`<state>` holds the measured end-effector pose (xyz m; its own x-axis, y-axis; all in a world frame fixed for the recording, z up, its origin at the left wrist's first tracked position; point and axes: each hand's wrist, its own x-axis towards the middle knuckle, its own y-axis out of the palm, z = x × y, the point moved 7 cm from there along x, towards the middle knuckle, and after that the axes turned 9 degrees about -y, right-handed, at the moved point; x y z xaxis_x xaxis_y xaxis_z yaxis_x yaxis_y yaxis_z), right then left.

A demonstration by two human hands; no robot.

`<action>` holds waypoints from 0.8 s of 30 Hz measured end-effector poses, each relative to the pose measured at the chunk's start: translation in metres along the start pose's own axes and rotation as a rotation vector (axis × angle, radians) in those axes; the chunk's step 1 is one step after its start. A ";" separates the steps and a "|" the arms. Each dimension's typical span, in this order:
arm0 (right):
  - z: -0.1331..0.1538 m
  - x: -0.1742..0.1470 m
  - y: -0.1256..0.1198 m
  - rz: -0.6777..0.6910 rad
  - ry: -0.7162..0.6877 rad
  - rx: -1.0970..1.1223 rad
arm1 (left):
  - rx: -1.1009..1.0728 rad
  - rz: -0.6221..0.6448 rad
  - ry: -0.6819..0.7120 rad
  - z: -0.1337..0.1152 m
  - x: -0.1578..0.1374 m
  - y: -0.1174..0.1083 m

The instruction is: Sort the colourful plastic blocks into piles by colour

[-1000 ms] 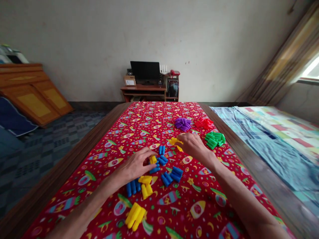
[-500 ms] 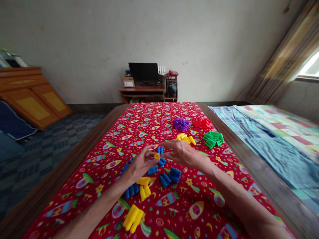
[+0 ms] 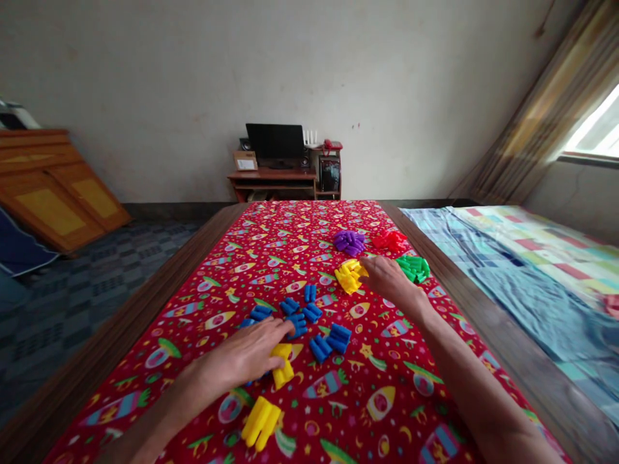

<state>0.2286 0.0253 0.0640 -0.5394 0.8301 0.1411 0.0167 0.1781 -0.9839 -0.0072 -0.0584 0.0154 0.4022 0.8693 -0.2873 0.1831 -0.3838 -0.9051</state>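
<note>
My left hand (image 3: 258, 348) is low over the cloth with its fingers stretched and the thumb apart. Its fingertips reach a group of blue plastic tubes (image 3: 297, 325), and the thumb is beside some yellow plastic tubes (image 3: 284, 372). More blue tubes lie partly hidden beneath this hand. At the right edge of a yellow tube pile (image 3: 349, 277), my right hand (image 3: 387, 277) closes its fingertips on a yellow tube, mostly covered by the fingers. Nearer me lies a row of yellow tubes (image 3: 262, 423) side by side. Blue tubes (image 3: 331, 343) sit in small groups around the middle.
Purple (image 3: 349, 243), red (image 3: 391, 240) and green (image 3: 413, 269) tube piles lie at the far right of the red patterned tablecloth (image 3: 333, 419). A bed (image 3: 522, 270) stands to the right. A desk with a monitor (image 3: 275, 145) is against the wall.
My hands have moved apart from the middle, where a yellow piece was between them. The left came back toward the nearer yellow tubes; the right went to the yellow pile.
</note>
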 end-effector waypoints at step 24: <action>0.112 -0.001 -0.018 -0.275 -0.527 0.517 | -1.156 -0.030 0.023 -0.010 0.028 -0.001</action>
<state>0.1346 -0.0376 0.0695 -0.7973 0.4092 0.4436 -0.4996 -0.0351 -0.8656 0.0126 -0.0366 0.0112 0.3978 0.8816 -0.2541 0.8995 -0.4293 -0.0814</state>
